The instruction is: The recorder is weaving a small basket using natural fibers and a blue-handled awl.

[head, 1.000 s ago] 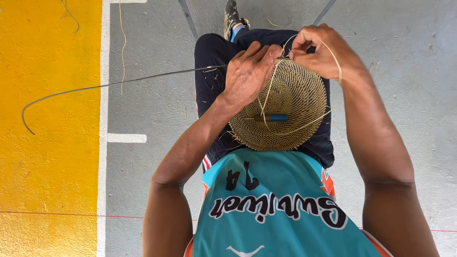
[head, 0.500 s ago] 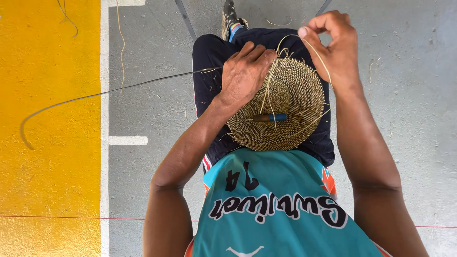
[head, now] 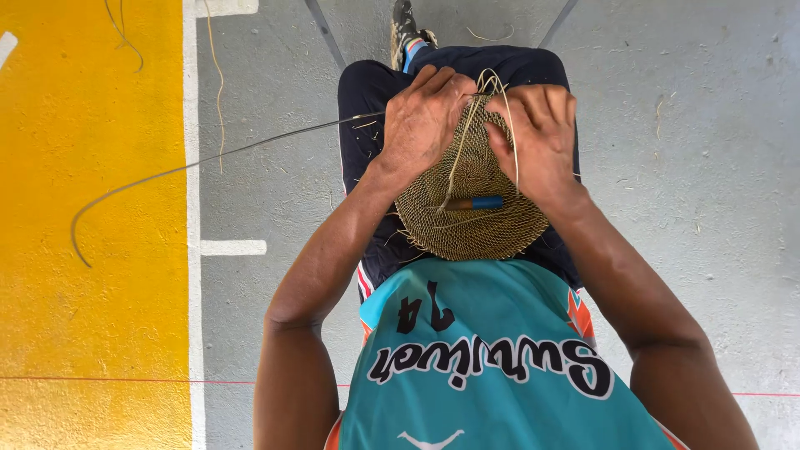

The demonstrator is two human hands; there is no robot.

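A round woven disc of tan fibre (head: 471, 218) rests on my lap, over dark trousers. My left hand (head: 422, 123) grips its upper left edge, fingers curled over the rim. My right hand (head: 537, 137) lies on the upper right edge, pinching thin pale strands (head: 510, 125) that loop up from the weave. A small tool with a blue handle (head: 477, 202) lies across the middle of the disc. A long thin grey cane (head: 192, 164) runs from under my left hand out to the left across the floor.
The floor is grey concrete (head: 700, 167) with a yellow painted band (head: 92, 250) and white lines at the left. Loose fibre strands (head: 212, 75) lie on the floor. One shoe (head: 405, 25) shows beyond my knees.
My right hand came down from above the disc's far edge onto its upper right rim, drawing the pale strands with it. My left hand stayed on the rim.
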